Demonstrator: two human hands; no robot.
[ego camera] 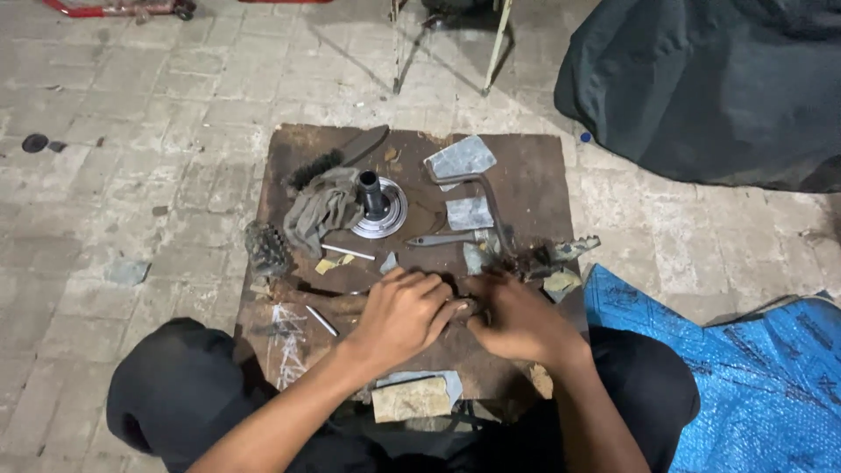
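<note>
You are crouching over a brown wooden board [534, 175] lying on a paved brick floor [131, 131]. Your left hand [403, 315] and right hand [517, 322] are meeting at the near middle of the board, knuckles up and fingers curled inward. Both hands are closing around a small dark part [464, 308], which is showing only as a sliver between them; its shape cannot be told. The left fingers are pressing together over it from the left, and the right fingers are pinching it from the right.

Just beyond your hands, a round metal hub with a dark upright shaft [377, 210] is standing on the board, with a grey rag [320, 210] lying against its left side. A dark brush [337, 158] is lying at the far left corner. Flat grey metal pieces [460, 158] are lying to the right of the hub, and a slim metal tool [442, 238] is resting near them. A thin metal pin [321, 321] is lying left of your left wrist. A blue tarpaulin [745, 368] is spreading across the floor on your right, and a dark cover [701, 88] is lying beyond it.
</note>
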